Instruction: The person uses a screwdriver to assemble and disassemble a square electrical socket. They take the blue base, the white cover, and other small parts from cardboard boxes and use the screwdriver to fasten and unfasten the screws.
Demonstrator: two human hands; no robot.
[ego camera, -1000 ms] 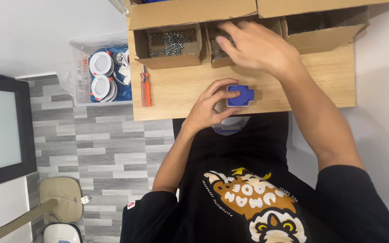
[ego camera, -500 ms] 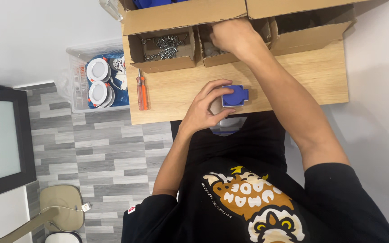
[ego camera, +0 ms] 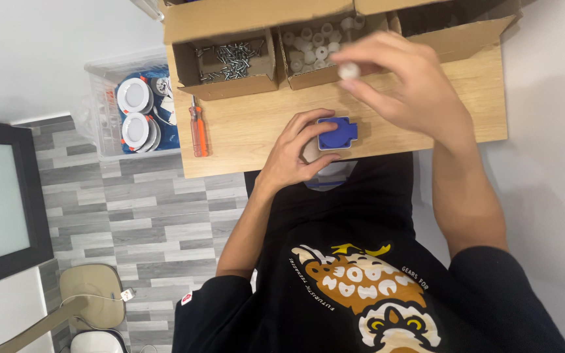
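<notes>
Left hand (ego camera: 295, 153) low, fingers curled in a loose grip; right hand (ego camera: 403, 85) raised (motion-blurred), fingertips pinched together, forearm extended.

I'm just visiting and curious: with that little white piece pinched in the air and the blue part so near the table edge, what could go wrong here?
1. The small white piece is only pinched by the right hand; it might slip and roll off the wooden table.
2. The blue part, steadied by the left hand, sits near the front edge and could be nudged off.
</notes>
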